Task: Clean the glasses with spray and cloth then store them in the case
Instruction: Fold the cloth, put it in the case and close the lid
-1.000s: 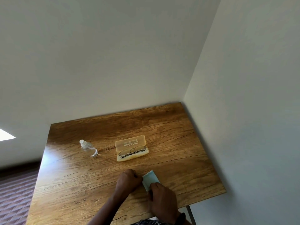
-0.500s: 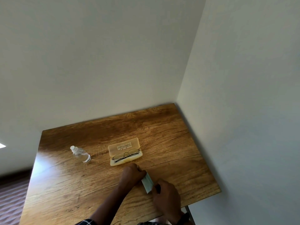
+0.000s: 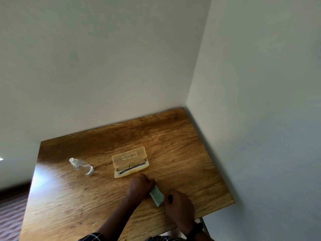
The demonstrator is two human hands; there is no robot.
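Thin metal-framed glasses (image 3: pixel 131 165) lie in the open yellowish translucent case (image 3: pixel 128 156) at the middle of the wooden table (image 3: pixel 182 145). A small clear spray bottle (image 3: pixel 81 166) lies on its side to the left of the case. A pale green cloth (image 3: pixel 156 196), folded into a narrow strip, sits near the table's front edge. My left hand (image 3: pixel 140 186) pinches the cloth's far end with curled fingers. My right hand (image 3: pixel 179 206) holds its near end; the fingertips are hidden behind the hand.
The table stands in a room corner, with white walls (image 3: pixel 260 119) behind and to the right. Its right edge runs close to the wall. A metal table leg (image 3: pixel 203 223) shows at the lower right. Dark patterned floor (image 3: pixel 10 211) lies to the left.
The cloth has gone from a wider flat square to a narrow folded strip between my hands. The camera view has shifted slightly; bottle, case and glasses stay put.
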